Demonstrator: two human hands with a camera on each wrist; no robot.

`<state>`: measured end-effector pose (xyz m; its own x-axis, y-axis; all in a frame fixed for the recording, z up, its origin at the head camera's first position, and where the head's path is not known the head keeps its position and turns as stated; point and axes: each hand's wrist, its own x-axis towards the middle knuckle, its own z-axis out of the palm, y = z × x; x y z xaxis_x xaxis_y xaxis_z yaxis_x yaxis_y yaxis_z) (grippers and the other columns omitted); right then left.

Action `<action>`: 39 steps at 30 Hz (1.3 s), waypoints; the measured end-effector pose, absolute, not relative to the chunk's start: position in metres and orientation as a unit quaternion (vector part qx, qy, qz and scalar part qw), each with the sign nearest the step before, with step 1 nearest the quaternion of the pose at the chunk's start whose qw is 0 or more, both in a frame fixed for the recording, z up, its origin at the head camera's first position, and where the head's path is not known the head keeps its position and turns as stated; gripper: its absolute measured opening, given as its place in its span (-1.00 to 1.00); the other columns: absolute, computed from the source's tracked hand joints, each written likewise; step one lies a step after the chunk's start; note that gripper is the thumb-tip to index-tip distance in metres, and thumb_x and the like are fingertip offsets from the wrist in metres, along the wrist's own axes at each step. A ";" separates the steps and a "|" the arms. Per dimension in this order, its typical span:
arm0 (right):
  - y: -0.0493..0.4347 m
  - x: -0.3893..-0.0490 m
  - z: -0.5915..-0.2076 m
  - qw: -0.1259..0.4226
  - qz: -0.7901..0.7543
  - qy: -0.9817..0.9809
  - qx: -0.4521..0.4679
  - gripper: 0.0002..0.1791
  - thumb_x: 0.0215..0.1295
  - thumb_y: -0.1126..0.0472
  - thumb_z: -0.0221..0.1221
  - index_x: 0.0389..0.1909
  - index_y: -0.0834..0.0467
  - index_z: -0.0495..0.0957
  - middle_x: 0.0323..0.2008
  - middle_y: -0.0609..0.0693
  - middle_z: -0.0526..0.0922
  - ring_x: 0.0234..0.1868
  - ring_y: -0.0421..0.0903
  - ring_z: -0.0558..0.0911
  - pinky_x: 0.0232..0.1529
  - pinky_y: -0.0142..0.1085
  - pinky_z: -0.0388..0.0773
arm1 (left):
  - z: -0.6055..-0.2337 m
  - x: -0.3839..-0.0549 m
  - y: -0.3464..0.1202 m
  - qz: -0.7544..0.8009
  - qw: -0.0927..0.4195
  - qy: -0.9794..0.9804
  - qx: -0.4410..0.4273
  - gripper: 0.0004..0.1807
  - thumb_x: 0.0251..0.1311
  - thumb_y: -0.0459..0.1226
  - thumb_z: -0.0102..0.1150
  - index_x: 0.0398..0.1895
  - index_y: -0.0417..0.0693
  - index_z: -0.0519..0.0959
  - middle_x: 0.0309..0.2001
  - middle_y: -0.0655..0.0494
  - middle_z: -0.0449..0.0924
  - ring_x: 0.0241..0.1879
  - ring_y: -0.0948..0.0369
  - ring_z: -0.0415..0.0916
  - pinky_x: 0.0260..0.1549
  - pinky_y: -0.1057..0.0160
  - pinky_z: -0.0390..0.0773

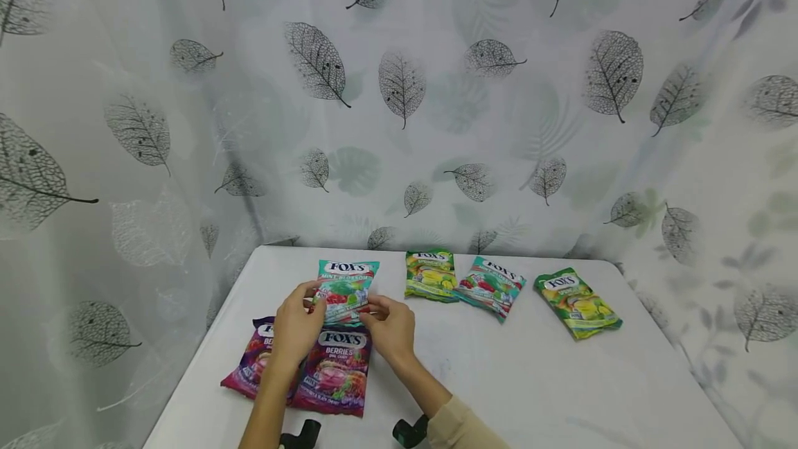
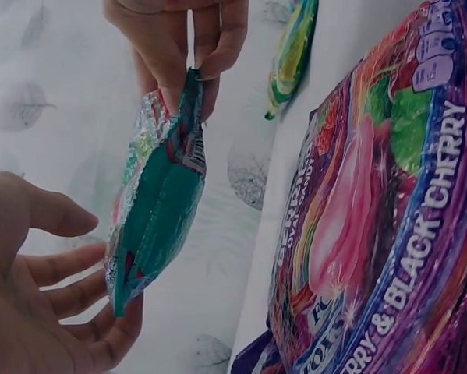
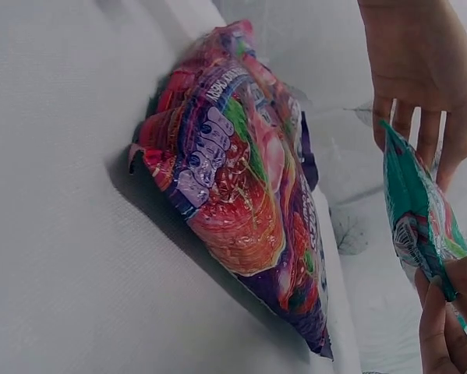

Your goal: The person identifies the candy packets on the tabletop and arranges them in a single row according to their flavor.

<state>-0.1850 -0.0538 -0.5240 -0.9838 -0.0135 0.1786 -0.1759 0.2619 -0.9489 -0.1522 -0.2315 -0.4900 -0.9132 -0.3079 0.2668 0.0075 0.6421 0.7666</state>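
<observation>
You are pinching a lower corner of the teal bag [image 1: 345,291] between the thumb and fingers of your right hand [image 1: 393,328]. Your left hand [image 1: 299,324] is supporting the opposite edge; its fingers are spreading, nearly straight, behind the bag. You are holding the bag above the white table [image 1: 511,386], beyond two purple bags [image 1: 335,374].

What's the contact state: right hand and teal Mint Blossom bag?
Touching. The left wrist view shows the right hand pinching a corner of the teal Mint Blossom bag.
</observation>
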 end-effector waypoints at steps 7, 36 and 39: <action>-0.044 -0.179 -0.525 0.060 0.601 -0.795 0.061 -0.70 0.24 0.32 0.44 0.01 0.14 0.78 -0.25 -0.10 0.82 -0.22 -0.19 0.76 -0.14 -0.30 0.70 | -0.492 -0.149 -0.225 -0.425 0.182 -0.883 0.083 -0.58 0.42 -0.29 0.21 0.32 -0.08 0.58 0.07 -0.12 0.68 -0.14 0.06 0.58 -0.36 0.17 0.50; 0.014 -0.146 -0.532 0.044 0.630 -0.774 0.035 -0.67 0.19 0.39 0.47 -0.01 0.15 0.78 -0.27 -0.06 0.82 -0.24 -0.15 0.76 -0.22 -0.38 0.70 | -0.506 -0.123 -0.185 -0.511 0.138 -0.846 0.064 -0.65 0.43 -0.31 0.23 0.24 0.03 0.62 -0.01 0.05 0.69 -0.26 0.19 0.58 -0.44 0.28 0.59; 0.020 -0.144 -0.533 0.048 0.629 -0.775 0.036 -0.68 0.18 0.39 0.47 -0.03 0.15 0.79 -0.27 -0.05 0.82 -0.25 -0.15 0.77 -0.22 -0.38 0.70 | -0.506 -0.121 -0.181 -0.514 0.135 -0.845 0.058 -0.66 0.43 -0.31 0.23 0.23 0.05 0.63 -0.01 0.07 0.69 -0.20 0.19 0.60 -0.38 0.28 0.60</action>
<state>-0.1441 0.0199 -0.5331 -0.9928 0.0048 0.1194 -0.1158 0.2060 -0.9717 -0.1209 -0.1814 -0.5062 -0.9569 -0.2364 0.1686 0.0412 0.4644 0.8847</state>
